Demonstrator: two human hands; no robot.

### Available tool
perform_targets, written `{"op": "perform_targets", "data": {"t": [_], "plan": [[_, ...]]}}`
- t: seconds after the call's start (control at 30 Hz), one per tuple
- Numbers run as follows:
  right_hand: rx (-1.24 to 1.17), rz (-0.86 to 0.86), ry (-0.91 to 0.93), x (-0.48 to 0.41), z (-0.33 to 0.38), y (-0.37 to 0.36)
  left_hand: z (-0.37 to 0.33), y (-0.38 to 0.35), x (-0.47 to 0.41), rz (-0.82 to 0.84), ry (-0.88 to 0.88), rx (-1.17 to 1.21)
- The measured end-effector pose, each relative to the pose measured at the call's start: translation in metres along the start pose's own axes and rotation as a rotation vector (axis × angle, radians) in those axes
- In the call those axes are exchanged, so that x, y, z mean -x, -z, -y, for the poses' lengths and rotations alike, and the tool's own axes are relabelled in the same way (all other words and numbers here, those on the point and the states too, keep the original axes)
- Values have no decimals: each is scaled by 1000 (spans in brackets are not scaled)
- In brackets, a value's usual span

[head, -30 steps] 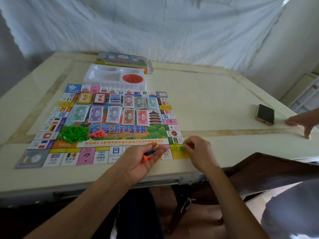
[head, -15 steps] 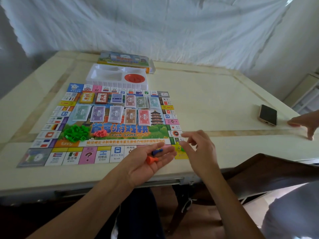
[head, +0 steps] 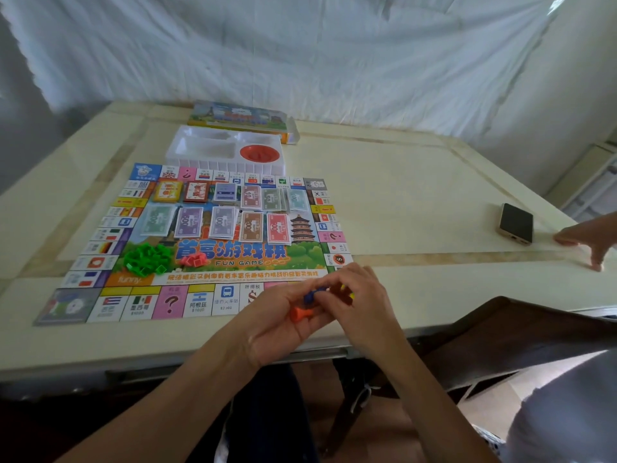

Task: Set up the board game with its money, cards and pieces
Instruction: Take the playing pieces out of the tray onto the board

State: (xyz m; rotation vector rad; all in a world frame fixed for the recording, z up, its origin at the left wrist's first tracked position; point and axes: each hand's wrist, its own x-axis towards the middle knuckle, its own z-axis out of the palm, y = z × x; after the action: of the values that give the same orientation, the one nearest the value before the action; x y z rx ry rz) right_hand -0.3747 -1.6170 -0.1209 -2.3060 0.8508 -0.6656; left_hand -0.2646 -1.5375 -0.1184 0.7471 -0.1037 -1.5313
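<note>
Hovering over the board's [head: 197,255] near right corner, the left hand [head: 277,324] cups an orange pawn [head: 300,314]; the right hand [head: 364,305] pinches a blue pawn [head: 313,294] lying on it. Bare table [head: 417,202] lies right of the board up to a phone [head: 516,223]; a tray [head: 227,163] touches its far edge.

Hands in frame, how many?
3. Left hand holds pawns over the board's near edge; right hand touches them; another person's hand rests near the phone.
</note>
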Motion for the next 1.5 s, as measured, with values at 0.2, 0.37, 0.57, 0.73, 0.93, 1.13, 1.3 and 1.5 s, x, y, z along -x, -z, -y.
{"op": "perform_targets", "data": {"t": [0.2,0.37,0.57,0.73,0.93,1.13,1.3,1.5], "plan": [[-157,-165,-194,-1,-11,21,-5,7,-9,-215,-18,91],[194,-82,-183,0,-33,20,-16,10,-8,-288,-91,131],[313,-3,-167,-2,-39,1,-14,9,-7,-306,-109,136],[336,0,-171,-4,-40,-4,-15,11,-8,-294,-108,180],[320,-18,-180,-5,-42,-7,-14,9,-7,-268,-91,160],[54,-221,-152,15,-22,-1,-9,3,-1,-102,-130,104],[-475,42,-240,31,16,-4,6,6,-3,160,-152,-93],[-841,65,-483,35,15,-5,9,11,-4,248,-152,-94]]}}
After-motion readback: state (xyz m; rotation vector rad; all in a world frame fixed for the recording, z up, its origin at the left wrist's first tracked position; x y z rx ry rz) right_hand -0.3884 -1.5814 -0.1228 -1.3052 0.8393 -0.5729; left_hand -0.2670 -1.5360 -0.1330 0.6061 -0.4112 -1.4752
